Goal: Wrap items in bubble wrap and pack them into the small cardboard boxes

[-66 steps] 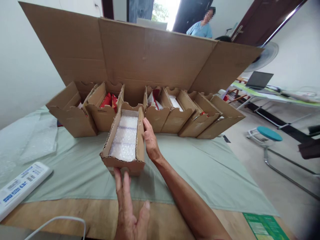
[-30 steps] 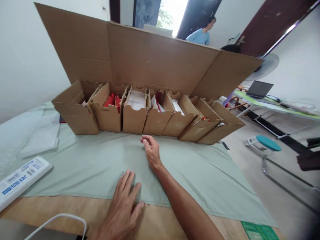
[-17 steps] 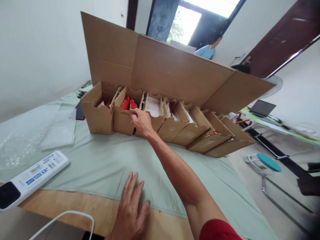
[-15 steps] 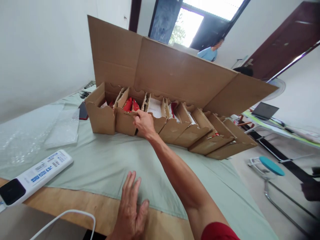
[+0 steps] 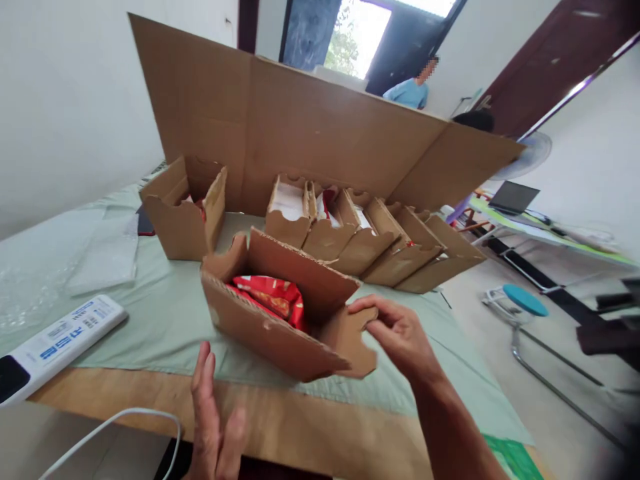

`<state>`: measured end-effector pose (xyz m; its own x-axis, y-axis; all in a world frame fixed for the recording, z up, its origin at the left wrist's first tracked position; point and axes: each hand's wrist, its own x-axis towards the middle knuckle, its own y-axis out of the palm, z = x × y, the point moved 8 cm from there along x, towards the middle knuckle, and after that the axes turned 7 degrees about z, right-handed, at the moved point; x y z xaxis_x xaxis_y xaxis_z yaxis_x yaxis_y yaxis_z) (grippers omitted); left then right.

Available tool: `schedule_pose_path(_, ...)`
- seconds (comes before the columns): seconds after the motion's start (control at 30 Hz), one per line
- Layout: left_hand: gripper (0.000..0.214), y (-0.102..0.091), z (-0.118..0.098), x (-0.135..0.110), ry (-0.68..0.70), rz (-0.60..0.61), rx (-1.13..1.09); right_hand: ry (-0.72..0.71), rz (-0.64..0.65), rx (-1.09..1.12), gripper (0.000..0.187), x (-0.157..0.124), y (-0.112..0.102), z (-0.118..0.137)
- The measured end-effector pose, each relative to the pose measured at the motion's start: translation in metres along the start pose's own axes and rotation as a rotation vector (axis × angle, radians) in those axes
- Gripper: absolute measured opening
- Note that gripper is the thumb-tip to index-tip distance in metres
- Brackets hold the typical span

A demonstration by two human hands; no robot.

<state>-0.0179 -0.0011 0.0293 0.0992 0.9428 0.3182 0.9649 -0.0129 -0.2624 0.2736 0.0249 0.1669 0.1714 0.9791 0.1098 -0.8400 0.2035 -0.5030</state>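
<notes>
Between my hands, near the front of the cloth, is an open cardboard box (image 5: 273, 347), turned at an angle. Inside it lie shiny red packets (image 5: 280, 297). My right hand (image 5: 400, 333) pinches the notched end flap of this box between thumb and fingers. Just in front of the box's left part, my left hand (image 5: 213, 413) is raised with fingers apart, holding nothing. Behind, a row of similar cardboard boxes (image 5: 325, 240) stands against a tall cardboard panel (image 5: 320, 127). One more box (image 5: 180, 227) stands apart on the left, with something red inside.
Bubble wrap (image 5: 105, 260) and a white power strip (image 5: 60, 347) with a white cable (image 5: 130, 413) lie at the left. A green cloth (image 5: 170, 313) covers the table, its wooden front edge (image 5: 280, 413) showing. At right are a teal stool (image 5: 525, 300) and a laptop (image 5: 515, 197). A person (image 5: 407, 93) is behind.
The second box from the left has come out of the row towards me, turned sideways, with my right hand on its flap. My left hand has shifted left.
</notes>
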Motion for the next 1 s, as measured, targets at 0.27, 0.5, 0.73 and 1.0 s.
schedule_pose_path(0.27,0.066,0.025,0.024,0.010,-0.192,0.109,0.008,0.038,-0.030,0.202,0.057,-0.061,-0.059,-0.087)
schedule_pose_path(0.5,0.045,0.025,0.013,0.054,-0.205,0.160,0.125,0.037,0.151,-0.084,0.044,-0.065,-0.007,-0.101)
schedule_pose_path(0.73,0.051,0.072,-0.025,0.139,-0.019,0.311,0.459,-0.004,-0.094,-0.170,0.037,0.007,-0.031,-0.117)
schedule_pose_path(1.0,0.045,0.098,-0.005,0.166,-0.049,0.370,0.411,0.038,-0.217,-0.161,0.040,0.020,-0.031,-0.152)
